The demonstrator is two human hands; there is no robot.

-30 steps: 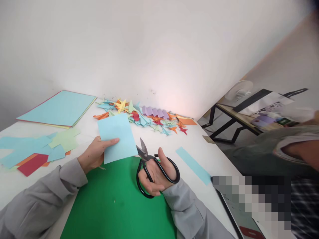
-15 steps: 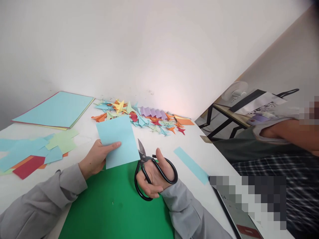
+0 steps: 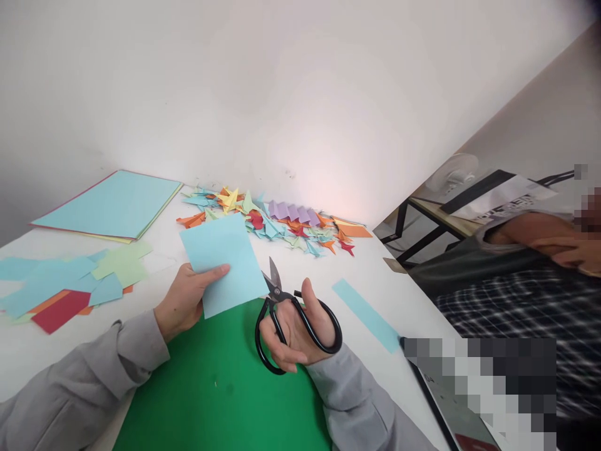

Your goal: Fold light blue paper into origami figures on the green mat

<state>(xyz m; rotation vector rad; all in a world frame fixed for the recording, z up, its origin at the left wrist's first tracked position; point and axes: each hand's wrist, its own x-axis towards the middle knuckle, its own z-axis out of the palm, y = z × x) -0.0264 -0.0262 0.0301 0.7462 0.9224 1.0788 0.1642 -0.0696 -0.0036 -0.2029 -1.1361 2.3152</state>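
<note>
My left hand [image 3: 188, 299] pinches a light blue sheet of paper [image 3: 230, 247] by its left side, thumb on top. Black-handled scissors [image 3: 277, 292] are in my right hand [image 3: 295, 332], with the fingers through the loops. Their blades are parted at the sheet's right edge, one blade partly hidden by the paper. Beneath both hands lies a green mat [image 3: 220, 382]. A light blue paper strip [image 3: 367, 315] rests on the table to the right of the scissors.
Folded paper shapes [image 3: 270, 222] line the wall. Stacked coloured sheets [image 3: 113, 203] lie back left, with loose paper pieces [image 3: 61, 282] before them. At the right are a flat device [image 3: 457, 401], partly pixelated, and a seated person [image 3: 507, 300]; a fan [image 3: 453, 172] stands behind.
The scissors' blades have opened wider, and the upper blade now stands clear of the sheet. The view has shifted slightly. The person at the right has moved an arm, and a hand now shows.
</note>
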